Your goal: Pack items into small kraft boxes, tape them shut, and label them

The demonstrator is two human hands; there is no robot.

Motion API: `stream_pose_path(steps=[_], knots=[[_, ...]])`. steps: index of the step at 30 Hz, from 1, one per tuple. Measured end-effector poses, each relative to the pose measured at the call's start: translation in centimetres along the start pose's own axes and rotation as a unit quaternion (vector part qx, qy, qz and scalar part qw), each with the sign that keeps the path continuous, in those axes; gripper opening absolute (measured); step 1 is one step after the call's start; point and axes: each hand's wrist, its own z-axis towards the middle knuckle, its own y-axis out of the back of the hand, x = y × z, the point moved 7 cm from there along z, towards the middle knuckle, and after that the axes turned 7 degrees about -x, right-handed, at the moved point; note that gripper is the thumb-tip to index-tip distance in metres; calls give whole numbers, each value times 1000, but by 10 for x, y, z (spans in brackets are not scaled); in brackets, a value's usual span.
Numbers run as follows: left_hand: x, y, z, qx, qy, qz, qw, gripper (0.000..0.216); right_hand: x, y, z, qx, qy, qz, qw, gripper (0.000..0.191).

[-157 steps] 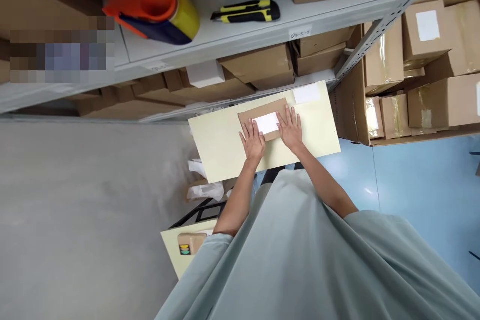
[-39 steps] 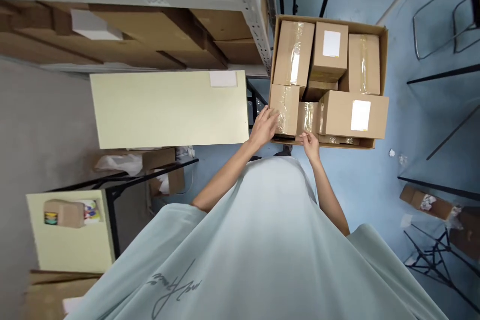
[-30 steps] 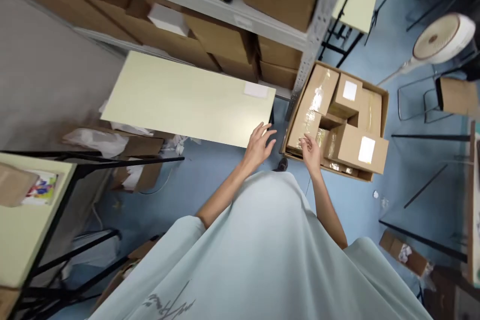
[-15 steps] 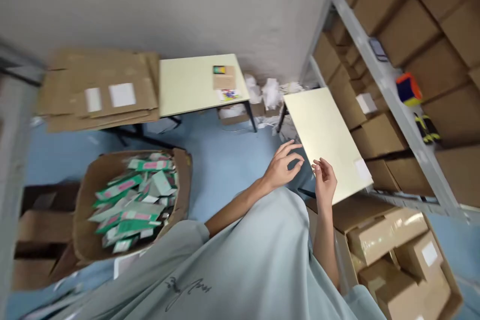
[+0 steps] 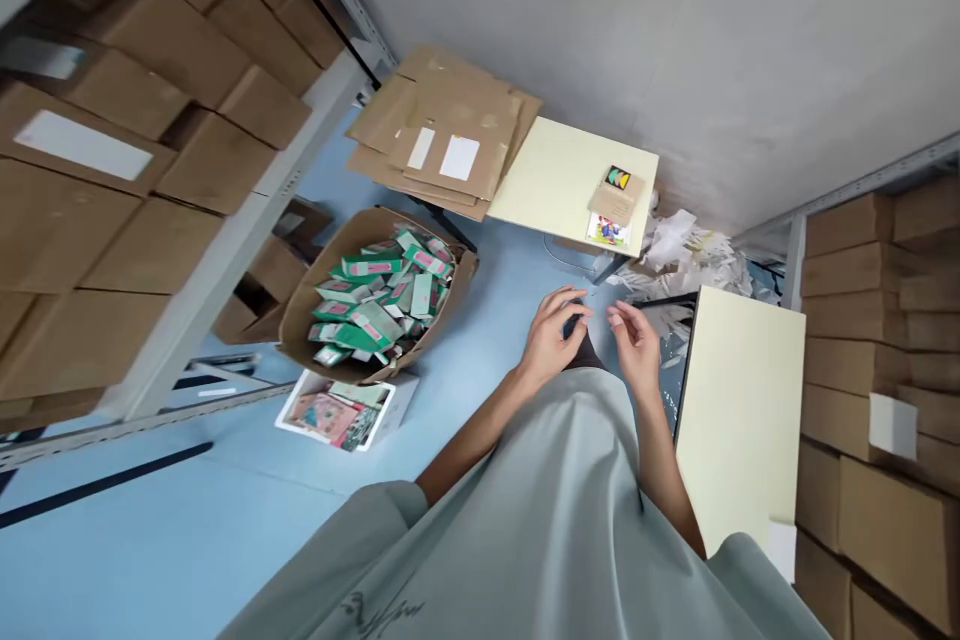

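head view: two bare hands raised side by side in front of a grey-green shirt [image 5: 570, 510], near each other but apart.
left hand [image 5: 551, 340]: back of the hand up, fingers [image 5: 559, 298] loosely curled and parted from the thumb, gripping nothing.
right hand [image 5: 637, 350]: upright, fingers half bent, thumb parted from them, also gripping nothing.
near tabletop [image 5: 742, 400]: pale yellow, just beside the right forearm, with a white paper [image 5: 781, 548] at its close end.
far tabletop [image 5: 551, 165]: pale yellow, against a grey wall [image 5: 675, 30], ahead of the hands.
brown packet [image 5: 621, 200]: flat on the far tabletop's right end, overlapping a colourful card [image 5: 609, 230].
flat cardboard [image 5: 480, 115]: stacked on the left end of that tabletop.
big carton [image 5: 300, 310]: left of the hands, full of green-and-white small boxes [image 5: 375, 320].
white box [image 5: 394, 410]: just beside the big carton, printed things inside.
shelves: brown boxes [image 5: 150, 70] at left, more boxes [image 5: 892, 520] at right.
floor [image 5: 240, 540]: blue, white scraps [image 5: 690, 245] heaped between the two tabletops.
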Motion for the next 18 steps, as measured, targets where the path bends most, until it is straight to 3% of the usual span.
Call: stream_pose_path(steps=[3, 6, 10, 12, 16, 18], knots=[[23, 1, 53, -25, 29, 11, 999, 18, -2, -32, 71, 39, -2, -7, 999, 50], [53, -14, 111, -25, 55, 15, 998, 24, -11, -46, 149, 50, -4, -17, 999, 51], [111, -55, 186, 0, 91, -5, 996, 31, -41, -55, 251, 53, -15, -70, 996, 51], [148, -83, 217, 32, 142, -10, 989, 30, -63, -61, 293, 53, -49, -126, 989, 49], [223, -134, 260, 111, 314, 16, 943, 42, -100, -77, 347, 72, -117, -226, 965, 51], [245, -151, 277, 132, 354, 30, 925, 48, -109, -87, 357, 79, -139, -244, 956, 56]])
